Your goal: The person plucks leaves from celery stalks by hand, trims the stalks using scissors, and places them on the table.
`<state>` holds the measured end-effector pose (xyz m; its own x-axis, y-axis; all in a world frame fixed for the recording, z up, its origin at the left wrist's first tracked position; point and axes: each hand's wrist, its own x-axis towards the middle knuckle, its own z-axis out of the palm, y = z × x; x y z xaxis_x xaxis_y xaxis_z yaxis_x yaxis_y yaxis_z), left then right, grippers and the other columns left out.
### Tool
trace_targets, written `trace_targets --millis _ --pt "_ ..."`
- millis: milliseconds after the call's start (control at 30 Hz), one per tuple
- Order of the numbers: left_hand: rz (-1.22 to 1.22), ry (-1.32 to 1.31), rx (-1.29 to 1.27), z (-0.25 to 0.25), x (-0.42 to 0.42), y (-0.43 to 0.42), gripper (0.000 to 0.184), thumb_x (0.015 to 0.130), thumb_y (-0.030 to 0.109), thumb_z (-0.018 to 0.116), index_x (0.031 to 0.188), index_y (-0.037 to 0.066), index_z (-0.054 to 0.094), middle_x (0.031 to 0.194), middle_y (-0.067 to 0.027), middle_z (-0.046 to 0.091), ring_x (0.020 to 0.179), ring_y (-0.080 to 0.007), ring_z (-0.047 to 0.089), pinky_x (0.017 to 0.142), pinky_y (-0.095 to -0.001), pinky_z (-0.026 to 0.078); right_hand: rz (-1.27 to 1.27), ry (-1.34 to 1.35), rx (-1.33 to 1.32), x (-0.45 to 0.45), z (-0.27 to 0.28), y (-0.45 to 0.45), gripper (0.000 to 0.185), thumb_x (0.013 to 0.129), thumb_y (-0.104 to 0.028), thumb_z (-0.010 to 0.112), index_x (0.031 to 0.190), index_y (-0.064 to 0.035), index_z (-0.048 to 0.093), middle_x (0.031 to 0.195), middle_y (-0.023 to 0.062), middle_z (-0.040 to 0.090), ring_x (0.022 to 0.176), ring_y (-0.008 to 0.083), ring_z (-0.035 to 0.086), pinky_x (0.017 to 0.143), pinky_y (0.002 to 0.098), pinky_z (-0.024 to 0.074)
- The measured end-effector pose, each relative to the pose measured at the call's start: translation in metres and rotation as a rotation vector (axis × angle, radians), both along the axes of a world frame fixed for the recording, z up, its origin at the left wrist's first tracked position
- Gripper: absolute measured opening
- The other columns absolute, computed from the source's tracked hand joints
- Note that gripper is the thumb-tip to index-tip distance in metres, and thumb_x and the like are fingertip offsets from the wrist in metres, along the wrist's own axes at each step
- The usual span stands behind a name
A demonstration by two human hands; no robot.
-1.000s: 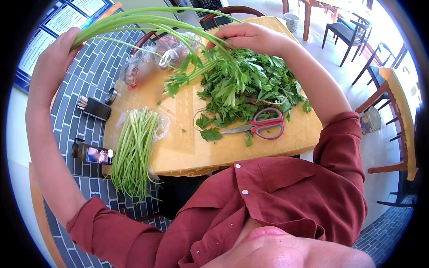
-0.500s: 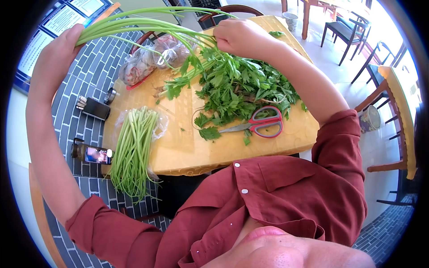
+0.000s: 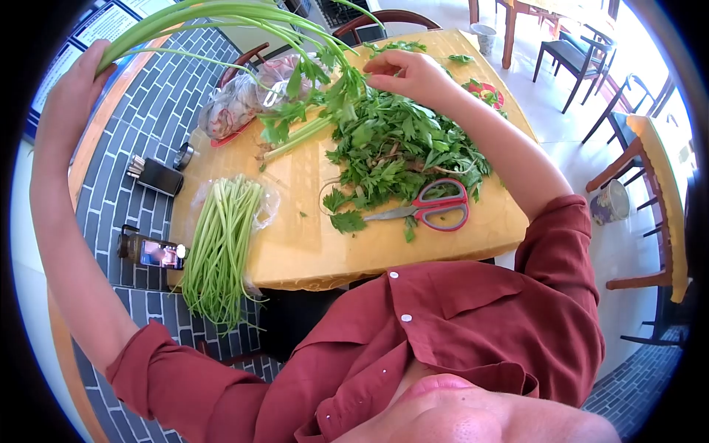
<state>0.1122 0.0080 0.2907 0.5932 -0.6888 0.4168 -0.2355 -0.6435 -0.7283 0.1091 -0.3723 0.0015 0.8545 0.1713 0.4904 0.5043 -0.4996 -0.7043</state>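
Note:
My left hand (image 3: 70, 100), raised at the upper left, is closed around the cut ends of a bunch of celery stalks (image 3: 199, 16). The stalks arch to the right, and their leafy tops hang over the table. Just right of those tops is my right hand (image 3: 406, 72), fingers curved and apart with nothing visible between them. Below it spreads a heap of celery leaves (image 3: 406, 133). Red-handled scissors (image 3: 436, 205) lie at the heap's near edge. Trimmed stalks (image 3: 225, 236) rest on a plastic bag at the table's left, ends overhanging the edge.
A yellow-covered table (image 3: 310, 251) is in front of me. Plastic-bagged items (image 3: 229, 111) sit at its far left. A black holder (image 3: 159, 176) and a phone (image 3: 161, 255) stand along the left side. Chairs (image 3: 580, 63) and a bin (image 3: 611, 201) are to the right.
My right hand has let go of the stalks and moved slightly right and nearer, its fingers opening. My left hand has shifted left with the bunch, whose leafy tops now hang freely.

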Motion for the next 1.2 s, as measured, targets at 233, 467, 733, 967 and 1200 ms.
trace_targets --millis 233,467,733,967,1200 --pt "-0.045 0.105 -0.091 -0.001 0.002 -0.007 0.027 0.091 0.015 0.051 0.117 0.008 0.046 0.103 -0.0198 0.058 0.095 -0.0381 0.056 0.077 -0.0401 0.044 -0.226 -0.155 -0.095 0.005 0.007 0.036 0.038 0.082 -0.040 0.065 0.094 -0.0040 0.062 0.072 0.0031 0.058 0.066 0.0150 0.054 0.063 0.0293 0.0443" --pt "0.032 0.062 0.002 0.000 -0.003 -0.003 0.030 0.093 0.019 0.050 0.121 0.013 0.044 0.099 -0.0134 0.062 0.087 -0.0295 0.062 0.073 -0.0366 0.050 -0.053 -0.089 0.099 0.007 -0.007 0.030 0.027 0.080 -0.023 0.068 0.099 -0.0046 0.065 0.077 0.0028 0.061 0.068 0.0095 0.054 0.065 0.0262 0.0449" --pt "0.022 0.098 -0.050 -0.012 -0.004 -0.006 0.033 0.092 0.015 0.051 0.124 0.009 0.044 0.108 -0.0179 0.059 0.098 -0.0351 0.058 0.081 -0.0384 0.046 -0.009 -0.001 0.049 -0.003 0.003 0.020 0.032 0.079 -0.031 0.071 0.088 -0.0026 0.059 0.068 -0.0023 0.050 0.064 0.0070 0.046 0.060 0.0241 0.0403" --pt "0.001 0.072 -0.041 -0.017 -0.008 -0.014 0.032 0.092 0.016 0.050 0.124 0.011 0.045 0.107 -0.0153 0.060 0.096 -0.0319 0.059 0.080 -0.0374 0.047 0.150 0.109 0.131 -0.003 0.008 0.010 0.032 0.090 -0.038 0.057 0.093 -0.0072 0.066 0.075 -0.0019 0.055 0.072 0.0068 0.049 0.067 0.0231 0.0407" --pt "-0.053 0.021 0.015 -0.015 -0.001 -0.007 0.029 0.092 0.016 0.052 0.121 0.014 0.045 0.100 -0.0119 0.062 0.088 -0.0294 0.061 0.074 -0.0363 0.050 0.439 0.275 0.259 0.002 0.011 -0.004 0.032 0.094 -0.031 0.052 0.105 -0.0040 0.065 0.089 -0.0020 0.060 0.084 0.0060 0.053 0.076 0.0219 0.0423"
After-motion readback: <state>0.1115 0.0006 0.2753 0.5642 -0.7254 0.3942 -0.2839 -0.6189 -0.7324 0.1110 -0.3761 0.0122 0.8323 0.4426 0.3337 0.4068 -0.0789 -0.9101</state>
